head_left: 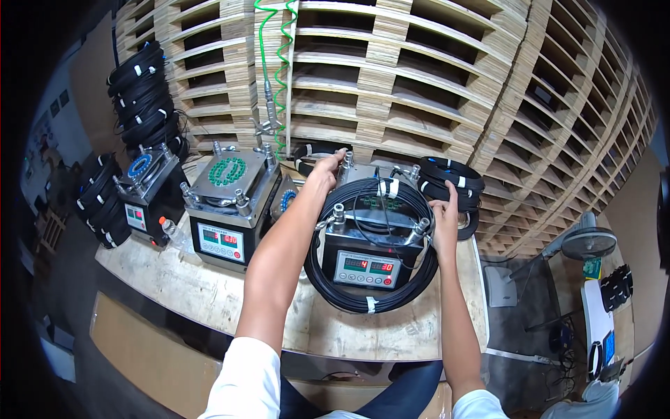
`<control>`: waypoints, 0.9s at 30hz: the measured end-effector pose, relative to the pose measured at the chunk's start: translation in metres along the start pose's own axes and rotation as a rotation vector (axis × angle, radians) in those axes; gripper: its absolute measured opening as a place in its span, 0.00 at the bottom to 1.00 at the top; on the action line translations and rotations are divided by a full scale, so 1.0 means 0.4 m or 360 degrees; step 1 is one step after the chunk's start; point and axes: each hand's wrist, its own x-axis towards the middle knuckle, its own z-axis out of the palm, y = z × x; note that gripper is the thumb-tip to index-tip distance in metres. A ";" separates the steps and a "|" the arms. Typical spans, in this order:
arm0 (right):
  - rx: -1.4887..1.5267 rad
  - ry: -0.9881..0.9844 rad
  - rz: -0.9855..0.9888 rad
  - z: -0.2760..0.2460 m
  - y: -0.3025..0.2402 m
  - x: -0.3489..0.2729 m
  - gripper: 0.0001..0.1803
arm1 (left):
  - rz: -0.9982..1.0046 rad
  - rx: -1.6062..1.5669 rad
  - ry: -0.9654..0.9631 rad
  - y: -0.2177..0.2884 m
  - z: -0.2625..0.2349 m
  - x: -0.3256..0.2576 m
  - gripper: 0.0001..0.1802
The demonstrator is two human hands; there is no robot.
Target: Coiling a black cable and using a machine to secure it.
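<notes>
A coil of black cable (373,241) is being seated around the nearest metal machine (366,244) on the table (209,293), draped over its top and down past its front display. The left hand (323,171) is closed on the coil's far edge, while the right hand (442,216) rests half open, fingers extended, against its right side. The next move likely calls for the loop to be settled evenly around the corner posts.

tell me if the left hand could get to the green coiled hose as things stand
Probably yes. The left hand rests at the back of the machine ringed by the black cable coil, and the green coiled hose hangs just up and left of it, with no obstruction visible between them.
</notes>
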 end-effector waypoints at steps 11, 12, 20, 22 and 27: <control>-0.0065 0.0118 -0.0009 -0.024 -0.010 -0.007 0.32 | 0.0350 0.0032 0.0337 -0.020 0.070 -0.047 0.14; -0.0091 0.0132 0.0005 -0.039 0.000 -0.005 0.34 | 0.0383 0.0062 0.0392 -0.029 0.099 -0.056 0.12; -0.0064 0.0048 0.0009 -0.010 -0.038 -0.008 0.33 | 0.0571 0.0486 0.0293 -0.001 0.082 -0.025 0.15; -0.0097 0.0062 0.0017 -0.019 -0.026 -0.007 0.33 | 0.0056 0.0460 -0.0012 0.019 0.118 -0.073 0.32; -0.0137 0.0093 0.0005 -0.055 -0.016 -0.011 0.31 | -0.0127 0.0669 -0.0294 0.007 0.175 -0.086 0.45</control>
